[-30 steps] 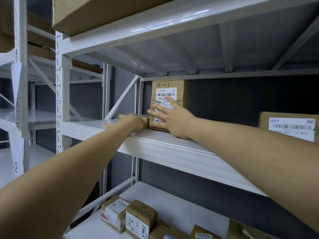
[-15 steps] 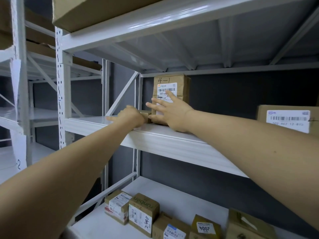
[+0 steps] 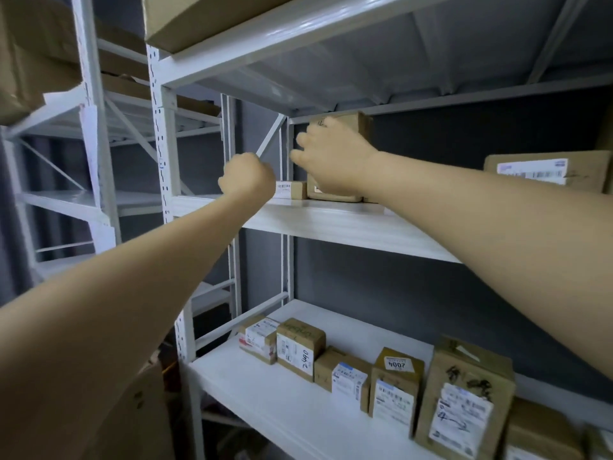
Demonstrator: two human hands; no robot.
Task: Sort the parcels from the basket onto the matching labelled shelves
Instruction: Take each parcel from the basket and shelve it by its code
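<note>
— Where are the hands?
— Both arms reach up to the middle shelf (image 3: 331, 224). The left hand (image 3: 247, 177) is just left of the frame's middle. The right hand (image 3: 331, 157) is beside it, a bit higher and more to the right.
— What do the left fingers do?
— They are curled in like a fist, and I only see the back of the hand. A small parcel (image 3: 292, 189) lies flat on the shelf just right of that hand. Its left end is hidden behind the hand, so I cannot tell if the fingers hold it.
— And the right hand?
— Its fingers (image 3: 300, 140) are loose and a little apart, pointing left. They look blurry and hold nothing. The hand is in front of a tall parcel (image 3: 360, 127) that stands upright, just right of the small one. I cannot tell if the hand touches it.
— Anything more on that shelf?
— A wide parcel (image 3: 544, 172) with a white label sits at the right edge of the frame, well apart from the other two.
— And lower down?
— The lower shelf (image 3: 265, 403) has a row of parcels (image 3: 394, 383) from the bottom middle to the lower right. One says 2490 and one says 2004.
— Up top?
— A big brown box (image 3: 199, 18) sits on the top shelf, in the upper left.
</note>
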